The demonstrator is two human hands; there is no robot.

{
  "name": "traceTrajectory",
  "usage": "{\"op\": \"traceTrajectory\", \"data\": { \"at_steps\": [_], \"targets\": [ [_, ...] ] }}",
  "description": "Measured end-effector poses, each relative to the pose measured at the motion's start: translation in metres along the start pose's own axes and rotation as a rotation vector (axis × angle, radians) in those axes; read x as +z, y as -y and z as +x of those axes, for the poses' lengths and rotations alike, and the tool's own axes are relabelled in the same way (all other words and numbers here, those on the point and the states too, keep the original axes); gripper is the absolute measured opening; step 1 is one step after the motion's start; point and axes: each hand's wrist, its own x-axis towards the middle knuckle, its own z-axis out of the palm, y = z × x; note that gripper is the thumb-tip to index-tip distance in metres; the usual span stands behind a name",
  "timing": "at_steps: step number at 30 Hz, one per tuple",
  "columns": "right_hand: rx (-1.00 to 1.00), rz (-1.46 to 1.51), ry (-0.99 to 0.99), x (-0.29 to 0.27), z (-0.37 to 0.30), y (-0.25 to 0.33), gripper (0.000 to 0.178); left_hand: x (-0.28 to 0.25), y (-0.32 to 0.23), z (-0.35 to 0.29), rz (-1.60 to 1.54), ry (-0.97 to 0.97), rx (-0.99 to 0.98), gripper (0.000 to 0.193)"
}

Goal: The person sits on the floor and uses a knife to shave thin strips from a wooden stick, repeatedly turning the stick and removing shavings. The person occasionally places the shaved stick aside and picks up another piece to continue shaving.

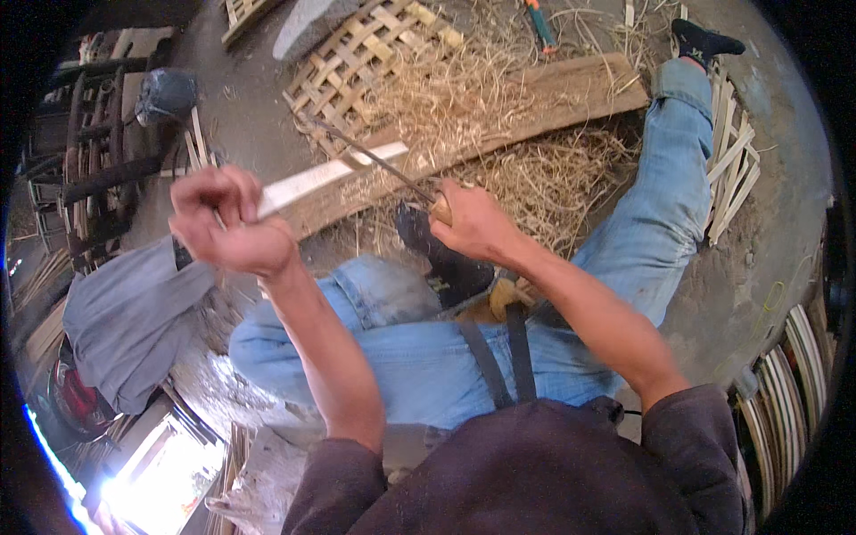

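Note:
My left hand [239,223] is closed around one end of a pale flat wooden strip [303,185], perhaps bamboo. The strip slants up to the right over a long wooden plank [584,89]. In my right hand [481,225] is a knife [382,162], its wooden handle inside my closed fingers. The thin dark blade crosses over the strip near its far end and points up to the left. A small piece or curl shows where blade and strip meet; whether it is cut loose I cannot tell.
Curly shavings [464,89] cover the plank and the ground around it. A woven lattice panel [343,67] lies beyond. At the far edge is a green-and-orange tool [540,25]. Loose strips [733,169] lie beside my outstretched leg. A grey cloth [134,312] hangs at left.

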Motion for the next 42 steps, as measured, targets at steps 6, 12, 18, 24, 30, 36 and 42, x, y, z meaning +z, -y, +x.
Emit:
{"op": "traceTrajectory", "data": {
  "at_steps": [6,12,18,24,30,36,42],
  "targets": [
    [0.054,-0.009,0.035,0.001,-0.007,0.005,0.033,-0.007,-0.007,-0.005,-0.286,-0.077,-0.149,0.053],
    [-0.048,-0.007,0.080,-0.008,-0.016,0.030,0.034,-0.016,-0.006,-0.008,-0.327,0.163,-0.124,0.060],
    [-0.128,0.033,0.085,-0.012,-0.011,0.014,0.027,-0.027,-0.002,-0.003,-0.395,0.191,-0.154,0.061],
    [-0.042,-0.117,0.051,-0.009,0.007,-0.041,0.033,-0.033,0.000,0.004,-0.477,0.284,-0.203,0.062],
    [0.036,-0.073,0.093,-0.007,-0.004,-0.019,0.034,-0.035,0.001,0.001,-0.445,0.243,-0.214,0.059],
    [0.040,-0.045,0.011,0.014,-0.014,-0.011,0.034,-0.037,0.007,0.000,-0.330,-0.022,-0.154,0.051],
    [0.080,0.055,-0.192,0.033,-0.006,-0.017,0.035,-0.039,0.010,0.001,-0.222,-0.287,-0.178,0.037]
  ]
}}
